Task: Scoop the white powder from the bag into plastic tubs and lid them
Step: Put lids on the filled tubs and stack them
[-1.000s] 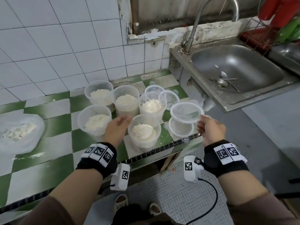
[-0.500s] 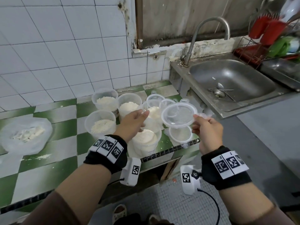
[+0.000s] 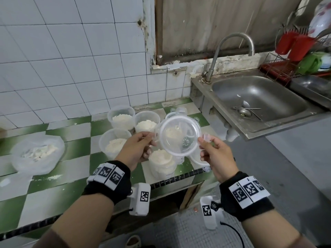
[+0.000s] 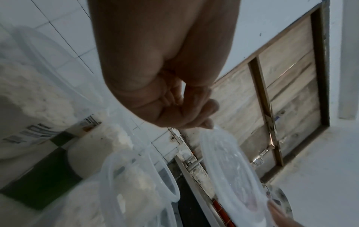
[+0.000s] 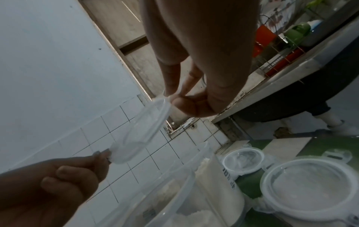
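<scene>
Above the tabletop (image 3: 53, 169) edge, a clear lid (image 3: 179, 136) partly veils the tub (image 3: 172, 135) behind it (contents only dimly seen); the bag (image 3: 35, 153) at 9 o'clock holds powder, blurred. The left hand (image 3: 138, 149) pinches the lid's 9 o'clock rim with its fingers (image 4: 207, 124), while the right hand (image 3: 215, 156) pinches its 3 o'clock tab, both raised over the filled tubs (image 3: 114, 144).

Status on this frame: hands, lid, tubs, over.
Left hand and right hand pinch one clear round plastic lid, airborne. Powder-filled clear plastic tubs below, unlidded. Nothing obstructing.
</scene>
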